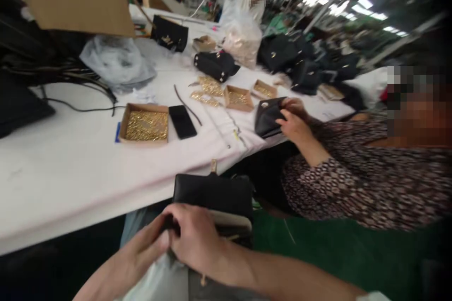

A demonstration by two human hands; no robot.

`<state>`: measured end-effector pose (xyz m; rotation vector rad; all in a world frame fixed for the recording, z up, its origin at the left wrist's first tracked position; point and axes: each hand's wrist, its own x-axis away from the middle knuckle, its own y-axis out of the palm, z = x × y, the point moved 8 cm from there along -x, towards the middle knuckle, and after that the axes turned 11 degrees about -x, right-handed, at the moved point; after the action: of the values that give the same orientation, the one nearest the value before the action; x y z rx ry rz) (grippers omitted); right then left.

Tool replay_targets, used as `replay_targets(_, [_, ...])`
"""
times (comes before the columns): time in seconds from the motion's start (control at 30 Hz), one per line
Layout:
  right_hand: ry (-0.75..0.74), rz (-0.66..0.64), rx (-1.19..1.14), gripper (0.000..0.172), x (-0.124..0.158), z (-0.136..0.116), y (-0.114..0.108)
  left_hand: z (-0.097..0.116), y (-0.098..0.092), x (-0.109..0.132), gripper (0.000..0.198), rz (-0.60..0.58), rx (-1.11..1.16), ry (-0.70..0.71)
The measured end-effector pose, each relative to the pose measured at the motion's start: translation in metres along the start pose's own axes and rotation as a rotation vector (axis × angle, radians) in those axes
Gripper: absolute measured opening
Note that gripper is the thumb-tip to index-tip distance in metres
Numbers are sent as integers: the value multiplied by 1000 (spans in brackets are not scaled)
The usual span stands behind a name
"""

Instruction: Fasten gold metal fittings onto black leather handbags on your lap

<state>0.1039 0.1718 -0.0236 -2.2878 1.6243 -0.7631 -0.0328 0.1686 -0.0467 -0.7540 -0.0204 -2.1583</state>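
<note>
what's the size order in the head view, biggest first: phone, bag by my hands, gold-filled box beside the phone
1. Bag, though it sits nearest the camera
2. Box
3. Phone

Glaring overhead lights [370, 12], smeary blur

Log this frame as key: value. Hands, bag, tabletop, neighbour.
left hand: at the black bag, grip unclear
right hand: beside left hand, same bag, grip unclear
bag location: near edge of white table
tabletop: includes cardboard box of gold pieces, black phone right beside it
neighbour: co-worker's hand at another dark bag
</note>
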Motion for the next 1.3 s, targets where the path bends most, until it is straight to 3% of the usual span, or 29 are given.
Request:
replay_targets(0.07, [-23,-22,41,52,-7,-1,7,-21,5,18,89,13,-10,-86])
replay_targets(0.17, [-30,-98,102,63,-25,2,5,-32,17,22,90,63,-19,-116])
replay_targets(0.3, [-57,-135,164,59,-28,0,7,-39,26,18,78,120,87,-68])
replay_targets(0.5, [-92,-208,230,58,-20,-7,20,-40,18,28,53,105,46,66])
replay_targets(0.63, [-126,-285,274,54,-18,-12,30,-42,15,29,29,146,-52,37])
replay_targets(1.0, [-93,-445,284,52,-25,-14,56,-69,12,27,19,257,-104,-59])
replay_targets(1.3, [-108,-469,171,50,-33,-8,59,-50,-2,18,22,246,-448,-40])
